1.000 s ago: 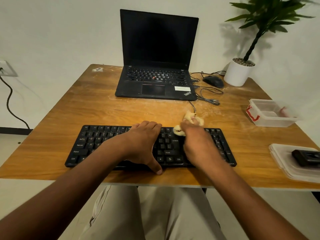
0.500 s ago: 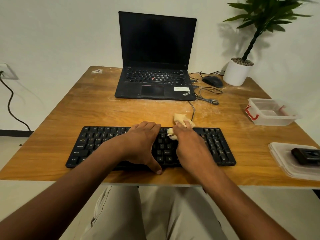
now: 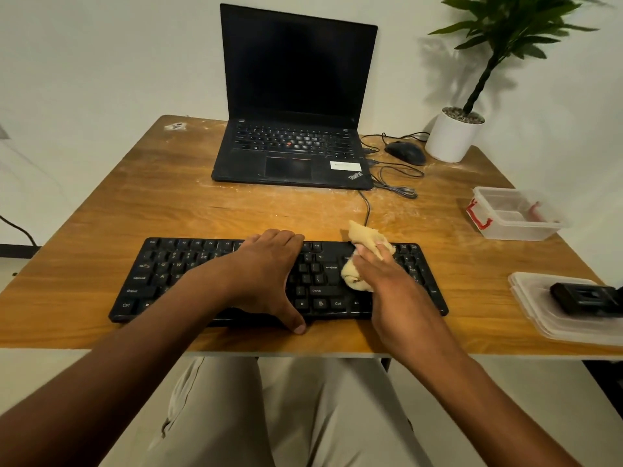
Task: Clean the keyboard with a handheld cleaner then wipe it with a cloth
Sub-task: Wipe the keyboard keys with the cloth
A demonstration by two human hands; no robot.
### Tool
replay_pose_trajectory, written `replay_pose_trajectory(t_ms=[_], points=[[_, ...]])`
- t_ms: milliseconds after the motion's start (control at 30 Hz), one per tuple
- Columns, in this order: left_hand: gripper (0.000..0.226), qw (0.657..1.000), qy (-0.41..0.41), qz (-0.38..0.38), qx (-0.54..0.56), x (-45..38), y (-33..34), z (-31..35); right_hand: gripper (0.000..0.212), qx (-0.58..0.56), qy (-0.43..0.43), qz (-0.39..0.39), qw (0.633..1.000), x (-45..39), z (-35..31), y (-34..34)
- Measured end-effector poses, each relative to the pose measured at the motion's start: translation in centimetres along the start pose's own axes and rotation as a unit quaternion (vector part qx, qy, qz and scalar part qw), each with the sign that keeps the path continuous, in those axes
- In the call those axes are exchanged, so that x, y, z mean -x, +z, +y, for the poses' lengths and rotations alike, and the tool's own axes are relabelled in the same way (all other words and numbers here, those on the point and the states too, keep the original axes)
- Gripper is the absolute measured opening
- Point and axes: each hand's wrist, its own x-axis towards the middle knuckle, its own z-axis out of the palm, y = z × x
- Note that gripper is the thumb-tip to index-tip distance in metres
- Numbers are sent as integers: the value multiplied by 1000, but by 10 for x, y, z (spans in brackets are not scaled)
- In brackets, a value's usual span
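1. The flat black plastic keyboard (image 3: 215, 281) lies near the front edge of the worn wooden desk (image 3: 101, 214), its long axis running left to right.
2. The left hand (image 3: 266, 278) rests on the middle keys, fingers (image 3: 283, 237) straight and reaching the far edge, thumb hooked over the near edge; it pins the board and holds nothing.
3. The right hand (image 3: 387, 284) presses a crumpled tan cloth (image 3: 364, 244) onto the right end of the keys, fingers curled round it; the cloth bulges out past the far edge.
4. The unwiped keys lie left of the cloth, under and beyond the left hand, so the wipe should run along the long axis.
5. Half a second ago the cloth was nearer the middle, beside the left hand; it has since slid right.
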Motion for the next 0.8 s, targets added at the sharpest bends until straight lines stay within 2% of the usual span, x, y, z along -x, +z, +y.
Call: replay_pose_trajectory(t_ms=[133, 267, 433, 600, 667, 800], points=[[143, 1000, 3, 0, -4, 0, 1, 0, 78, 6, 12, 10, 1000, -14, 6, -2], [144, 1000, -2, 2, 1, 1, 1, 0, 80, 3, -33, -22, 999, -17, -14, 1], [143, 1000, 2, -4, 1, 2, 0, 1, 78, -5, -6, -9, 1000, -5, 18, -7], [142, 1000, -7, -7, -2, 2, -2, 3, 80, -6, -36, -37, 999, -19, -17, 1], [142, 1000, -6, -5, -1, 2, -2, 3, 83, -14, -44, -49, 998, -8, -12, 1], [143, 1000, -1, -5, -4, 1, 0, 1, 85, 1, 3, -20, 1000, -1, 21, -9]])
